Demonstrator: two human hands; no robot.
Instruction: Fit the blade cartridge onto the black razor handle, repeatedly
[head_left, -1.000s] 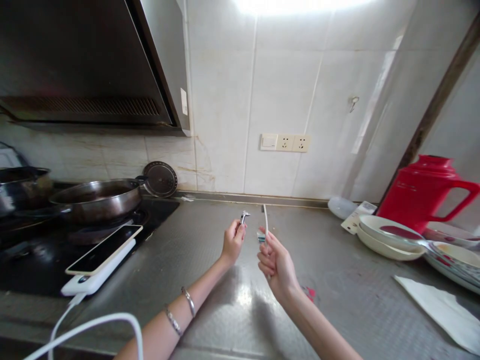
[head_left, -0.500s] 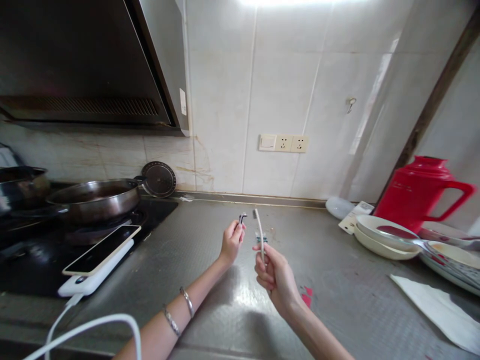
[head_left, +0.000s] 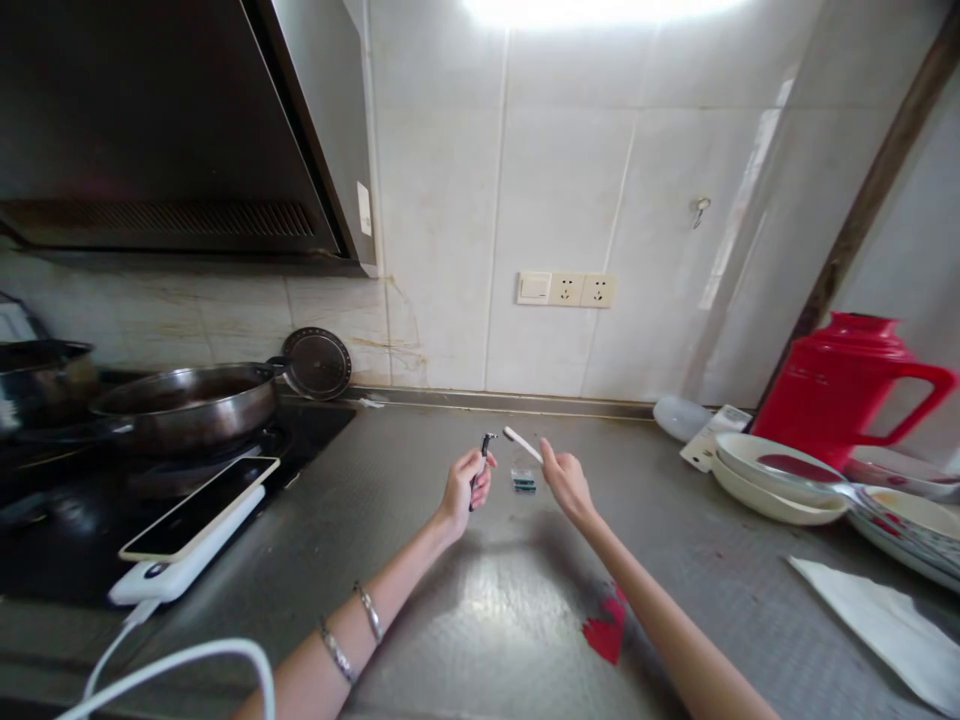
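Note:
My left hand (head_left: 466, 488) is closed around the handle of a black razor-like tool (head_left: 486, 450), whose small bent head tilts right. From the right, my right hand (head_left: 566, 482) grips a white toothbrush (head_left: 523, 443). Its brush end points left and sits close to the tool's head; whether the two touch, I cannot tell. Beneath and between the hands, a small clear and teal packet (head_left: 523, 481) lies on the steel counter (head_left: 427, 620).
At left, a steel pan (head_left: 187, 400) sits on the black stove, with a phone (head_left: 199, 510) on a white power bank (head_left: 142, 582) before it. To the right are stacked bowls (head_left: 780, 500), a red thermos jug (head_left: 840, 390) and a white paper sheet (head_left: 870, 610).
My right hand has moved right and slightly up, turning the toothbrush from nearly upright to slanting left toward the tool. My left hand has barely shifted, and more of the tool's handle shows.

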